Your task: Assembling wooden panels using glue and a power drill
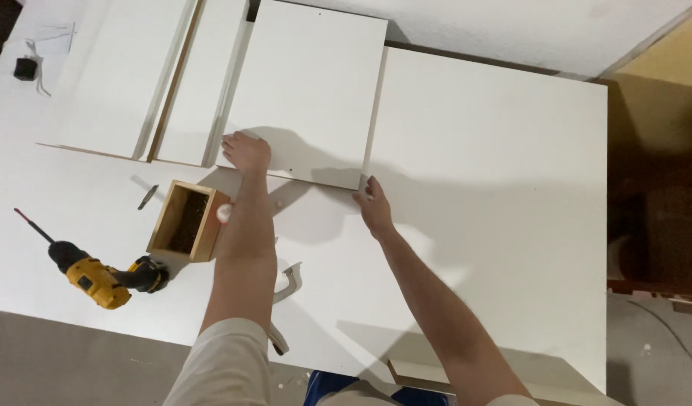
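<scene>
Matt white smooth board panel (308, 90), raw wood-coloured edges; bare wooden box (186, 219); yellow-black plastic drill (105, 277) near the table's (496, 188) left edge

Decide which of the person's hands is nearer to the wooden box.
Left. The left hand rests on the white panel just above and right of the wooden box; the right hand is at the panel's other corner, farther right.

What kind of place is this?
Probably a home workshop or a room where furniture is put together. Flat white panels lie on a big white worktable, with a yellow cordless drill and a small wooden box.
</scene>
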